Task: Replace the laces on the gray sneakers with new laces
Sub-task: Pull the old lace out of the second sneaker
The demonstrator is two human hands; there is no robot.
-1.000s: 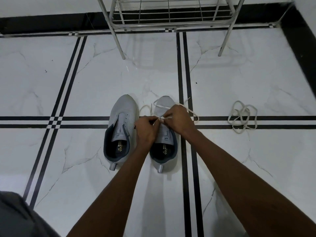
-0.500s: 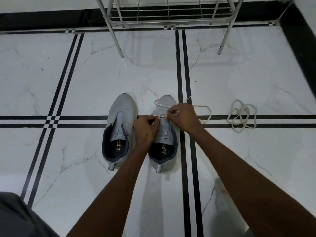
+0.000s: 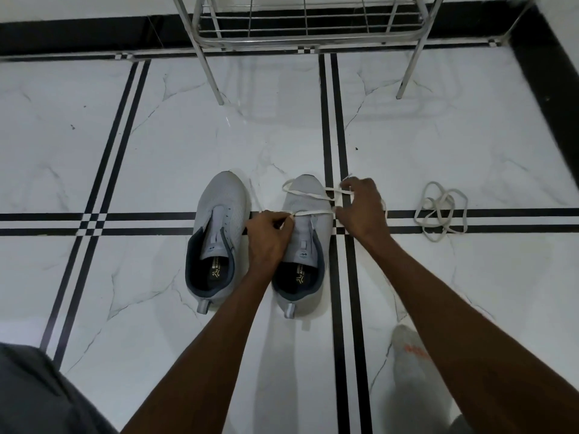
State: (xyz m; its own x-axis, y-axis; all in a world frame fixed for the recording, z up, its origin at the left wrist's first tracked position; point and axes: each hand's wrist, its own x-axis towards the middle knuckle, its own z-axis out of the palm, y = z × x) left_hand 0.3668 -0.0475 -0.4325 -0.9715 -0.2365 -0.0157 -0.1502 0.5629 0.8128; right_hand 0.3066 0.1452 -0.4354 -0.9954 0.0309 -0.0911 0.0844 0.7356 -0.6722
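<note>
While scanning from the left, met the left sneaker (image 3: 219, 227) first: no lace in it, just left of the left hand (image 3: 269, 236), toe pointing away from the body, heel tab nearest, long axis running near to far.

Found the left hand curled, pinching the lace (image 3: 313, 212) between thumb and forefinger over the inner edge of the right sneaker (image 3: 305, 245). Lay directly between the two hands, that sneaker, parallel to its mate, toe likewise pointing away, long axis near to far. Saw one white strand stretched flat and crosswise over the lower eyelets, and a slack loop draped over the toe beyond it.

Found the right hand (image 3: 360, 211) at the outer edge, fingers partly spread, thumb and fingertips on the lace; could not tell the exact grip, with the strand hidden under the palm.

Judged the step as seating the first bar across the bottom eyelets. To do well: pull both sides evenly, keep the flat lace untwisted, match the free lengths before crossing upward, steady the shoe against sliding on the glossy floor.

Further right of the right hand, well apart, noted a loose lace (image 3: 440, 211) coiled on the tiles.
</note>
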